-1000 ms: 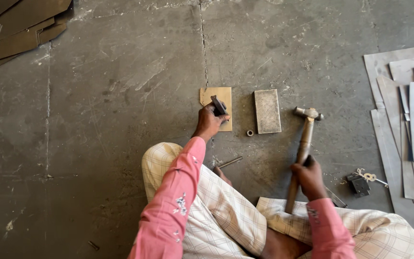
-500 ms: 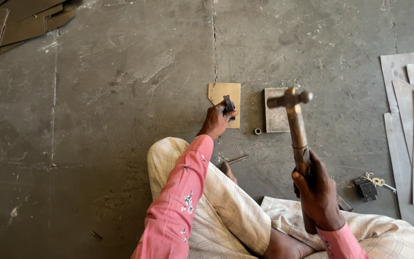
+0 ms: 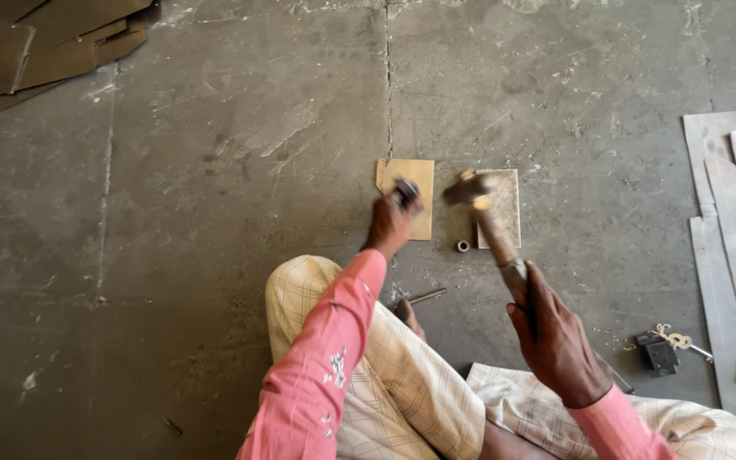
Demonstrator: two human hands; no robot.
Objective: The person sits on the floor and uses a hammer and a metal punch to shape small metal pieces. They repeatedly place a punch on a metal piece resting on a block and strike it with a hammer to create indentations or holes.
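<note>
Swung down since half a second ago: hammer (image 3: 489, 223), whose blurred head now hangs between the two floor plates, lower and further left than before; the punch hand has not shifted.

Landmark: brown square plate (image 3: 408, 194), flat on the concrete floor (image 3: 215, 213).

Item 1. Left hand (image 3: 389, 226), at the lower right part of the brown plate, fingers closed around a short dark punch tool (image 3: 405, 191) stood on the plate.

Item 2. Right hand (image 3: 555, 336), well below and right of the brown plate, fist clamped on the wooden hammer handle; hammer head just right of the plate, above the floor.

Item 3. Grey metal block (image 3: 504, 204), just right of the brown plate, partly behind the hammer head.

Item 4. Small metal ring (image 3: 462, 246), on the floor below the gap between plate and block.

Item 5. Thin metal rod (image 3: 423, 296), below the plate, near the knee.

Item 6. Padlock with keys (image 3: 664, 349), far right and below.

Item 7. Stacked metal sheets (image 3: 730, 255), far right edge.
</note>
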